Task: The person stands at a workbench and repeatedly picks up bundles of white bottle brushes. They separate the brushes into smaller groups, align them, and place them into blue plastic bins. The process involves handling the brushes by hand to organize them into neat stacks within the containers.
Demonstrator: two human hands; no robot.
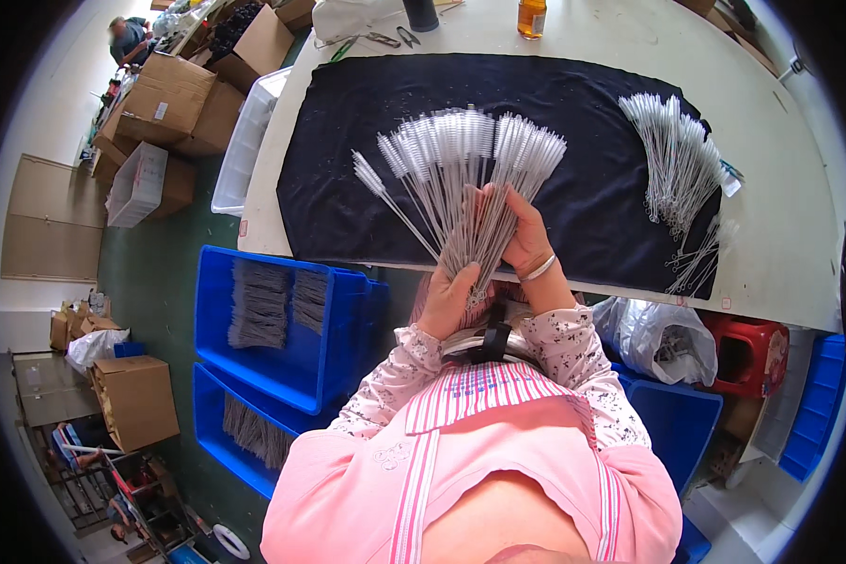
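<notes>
A fanned bundle of thin wire-handled bottle brushes (pixel 451 155) with white bristle heads is in my two hands, over the near edge of a dark cloth (pixel 329 132). My left hand (pixel 449 296) is closed around the lower wire ends. Higher up, my right hand (pixel 524 230) grips the right side of the bundle, thumb and fingers on the wires. One brush (pixel 371 176) spreads out apart at the left of the fan. Another pile of similar white brushes (pixel 672 155) lies on the right part of the cloth, several with their looped wire ends toward me.
The pale table (pixel 780 216) holds pliers (pixel 383 39) and an amber bottle (pixel 531 17) at the back. Blue bins (pixel 348 352) with grey wire brushes stand at my left. A red stool (pixel 761 352) and a plastic bag (pixel 663 338) are at right. A person (pixel 132 42) is far left.
</notes>
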